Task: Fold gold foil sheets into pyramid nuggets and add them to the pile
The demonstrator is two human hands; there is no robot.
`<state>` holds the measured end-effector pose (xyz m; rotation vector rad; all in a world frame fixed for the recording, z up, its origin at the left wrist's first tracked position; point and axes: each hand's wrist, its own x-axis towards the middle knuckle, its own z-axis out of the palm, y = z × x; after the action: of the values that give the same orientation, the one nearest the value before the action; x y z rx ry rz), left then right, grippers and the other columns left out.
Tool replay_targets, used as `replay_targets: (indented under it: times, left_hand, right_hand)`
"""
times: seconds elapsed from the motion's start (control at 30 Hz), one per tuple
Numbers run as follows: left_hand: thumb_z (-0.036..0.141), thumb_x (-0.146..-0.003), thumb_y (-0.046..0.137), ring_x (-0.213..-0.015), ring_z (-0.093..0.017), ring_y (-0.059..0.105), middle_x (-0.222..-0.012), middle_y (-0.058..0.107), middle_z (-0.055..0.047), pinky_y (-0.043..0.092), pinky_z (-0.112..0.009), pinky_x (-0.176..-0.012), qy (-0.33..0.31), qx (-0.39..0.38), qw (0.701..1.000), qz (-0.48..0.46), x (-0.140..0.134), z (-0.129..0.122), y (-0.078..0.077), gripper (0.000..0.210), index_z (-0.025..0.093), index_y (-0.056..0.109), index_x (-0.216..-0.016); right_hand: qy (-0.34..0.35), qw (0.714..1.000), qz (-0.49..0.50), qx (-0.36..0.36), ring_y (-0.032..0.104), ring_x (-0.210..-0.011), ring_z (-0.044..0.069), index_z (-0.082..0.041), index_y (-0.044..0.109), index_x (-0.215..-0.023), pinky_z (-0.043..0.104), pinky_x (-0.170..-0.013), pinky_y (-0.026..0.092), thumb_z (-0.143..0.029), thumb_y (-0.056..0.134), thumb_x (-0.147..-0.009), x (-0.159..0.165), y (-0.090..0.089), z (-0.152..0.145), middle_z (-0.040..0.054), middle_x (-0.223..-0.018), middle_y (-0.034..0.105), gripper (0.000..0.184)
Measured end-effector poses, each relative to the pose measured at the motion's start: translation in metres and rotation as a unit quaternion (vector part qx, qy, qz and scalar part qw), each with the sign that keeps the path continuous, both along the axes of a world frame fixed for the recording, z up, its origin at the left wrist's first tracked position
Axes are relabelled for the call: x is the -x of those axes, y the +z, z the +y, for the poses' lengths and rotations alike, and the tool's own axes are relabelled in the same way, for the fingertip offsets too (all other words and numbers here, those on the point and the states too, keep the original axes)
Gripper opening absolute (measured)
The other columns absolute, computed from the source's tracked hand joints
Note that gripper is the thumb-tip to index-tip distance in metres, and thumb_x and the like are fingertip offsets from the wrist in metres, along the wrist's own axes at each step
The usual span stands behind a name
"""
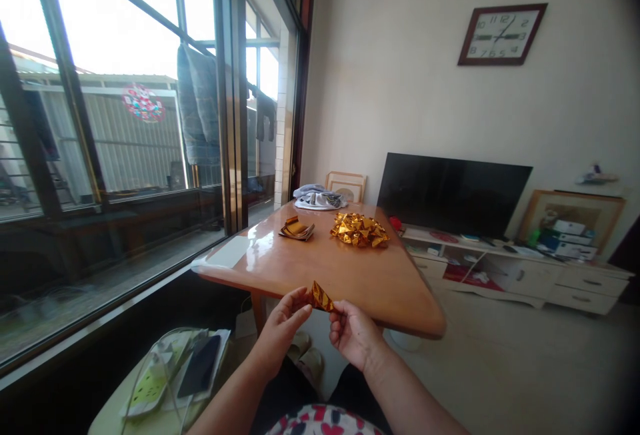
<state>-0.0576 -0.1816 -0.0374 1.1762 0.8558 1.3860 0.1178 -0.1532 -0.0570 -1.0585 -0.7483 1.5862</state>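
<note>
A person's left hand (291, 315) and right hand (354, 332) meet around a small, pointed piece of shiny gold foil paper (321, 299), which is in front of the near edge of a glossy orange-brown wooden table (330, 265). The right hand pinches the foil's lower right corner between thumb and forefinger, its other fingers curled in. The left hand's fingertips reach the foil's left side, with the thumb bent below the forefinger; whether they press on the foil or only steady it, I cannot tell. Farther back on the tabletop, a heaped cluster of crinkled gold foil pieces (359, 230) sits to the right, and a small stack of flat gold-and-brown paper sheets (297, 228) lies to its left, the two well apart. Behind them rests a crumpled bundle of grey and white cloth (320, 197). A pale whitish sheet (227, 252) covers the table's near left corner. Beside the person's left forearm, a dark flat phone (199, 366) lies on a pale green seat (113, 408), next to a yellow-green perforated object (150, 385).
</note>
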Motion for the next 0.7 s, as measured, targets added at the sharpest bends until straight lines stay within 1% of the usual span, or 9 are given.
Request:
replay_targets:
  times: [0.1, 0.23, 0.33, 0.4, 0.47, 0.53, 0.6, 0.7]
  left_hand:
    - [0.039, -0.081, 0.077, -0.125, -0.028, 0.058, -0.132, 0.066, -0.012, 0.042, -0.040, -0.109, -0.033, -0.025, 0.999, -0.001, -0.003, -0.001, 0.001, 0.052, 0.020, 0.065, -0.129]
    - [0.039, -0.083, 0.075, -0.118, -0.027, 0.061, -0.126, 0.068, -0.012, 0.045, -0.039, -0.106, -0.051, -0.047, 0.997, -0.012, -0.006, -0.001, 0.003, 0.049, 0.019, 0.066, -0.127]
    - [0.041, -0.082, 0.076, -0.108, -0.025, 0.064, -0.116, 0.071, -0.011, 0.048, -0.037, -0.100, -0.042, -0.057, 0.997, -0.007, -0.008, 0.000, 0.002, 0.046, 0.018, 0.069, -0.122]
    - [0.042, -0.080, 0.077, -0.102, -0.025, 0.066, -0.110, 0.073, -0.011, 0.051, -0.036, -0.093, -0.018, -0.060, 0.998, 0.013, -0.009, 0.000, 0.000, 0.047, 0.017, 0.069, -0.120]
    - [0.042, -0.079, 0.077, -0.097, -0.025, 0.066, -0.108, 0.073, -0.011, 0.051, -0.034, -0.087, 0.027, -0.071, 0.995, 0.061, -0.009, 0.000, -0.003, 0.048, 0.017, 0.069, -0.119]
    - [0.040, -0.080, 0.076, -0.096, -0.025, 0.066, -0.109, 0.073, -0.010, 0.050, -0.035, -0.085, 0.088, -0.105, 0.981, 0.134, -0.009, 0.000, -0.005, 0.045, 0.019, 0.069, -0.119]
    - [0.038, -0.082, 0.074, -0.100, -0.027, 0.065, -0.109, 0.072, -0.009, 0.049, -0.036, -0.087, 0.144, -0.159, 0.955, 0.205, -0.008, -0.001, -0.004, 0.039, 0.022, 0.070, -0.117]
    - [0.033, -0.086, 0.068, -0.104, -0.028, 0.063, -0.108, 0.071, -0.010, 0.048, -0.040, -0.093, 0.180, -0.240, 0.908, 0.292, -0.006, -0.003, -0.002, 0.031, 0.024, 0.070, -0.116]
  right_hand:
    - [0.016, 0.997, 0.049, 0.057, 0.045, -0.044, 0.007, -0.016, 0.063, -0.080, 0.019, -0.045, 0.037, -0.031, 0.065, -0.080, 0.002, 0.003, -0.003, -0.0019, -0.059, 0.057, 0.014]
    - [0.037, 0.992, 0.071, 0.093, 0.044, -0.044, 0.007, -0.015, 0.064, -0.080, 0.018, -0.044, 0.034, -0.029, 0.066, -0.079, 0.005, 0.003, -0.006, -0.0020, -0.059, 0.057, 0.014]
    - [0.047, 0.992, 0.065, 0.097, 0.043, -0.044, 0.007, -0.014, 0.067, -0.083, 0.019, -0.043, 0.033, -0.028, 0.068, -0.078, 0.006, 0.000, -0.008, -0.0017, -0.057, 0.056, 0.015]
    - [0.048, 0.994, 0.050, 0.090, 0.043, -0.045, 0.008, -0.014, 0.068, -0.087, 0.019, -0.043, 0.032, -0.029, 0.069, -0.077, 0.007, -0.001, -0.009, -0.0013, -0.058, 0.057, 0.018]
    - [0.037, 0.997, 0.012, 0.062, 0.044, -0.047, 0.008, -0.016, 0.068, -0.088, 0.020, -0.044, 0.032, -0.032, 0.070, -0.076, 0.006, -0.002, -0.011, -0.0006, -0.061, 0.059, 0.020]
    - [0.001, 0.999, -0.047, 0.006, 0.045, -0.050, 0.009, -0.017, 0.067, -0.086, 0.020, -0.046, 0.032, -0.035, 0.071, -0.076, 0.005, -0.001, -0.012, -0.0003, -0.066, 0.061, 0.020]
    - [-0.043, 0.993, -0.095, -0.060, 0.046, -0.054, 0.009, -0.019, 0.065, -0.083, 0.021, -0.047, 0.032, -0.037, 0.071, -0.075, 0.005, 0.002, -0.013, -0.0007, -0.069, 0.061, 0.020]
    - [-0.070, 0.979, -0.130, -0.141, 0.047, -0.059, 0.011, -0.021, 0.065, -0.084, 0.022, -0.051, 0.035, -0.039, 0.069, -0.076, 0.005, 0.012, -0.017, -0.0014, -0.072, 0.061, 0.020]
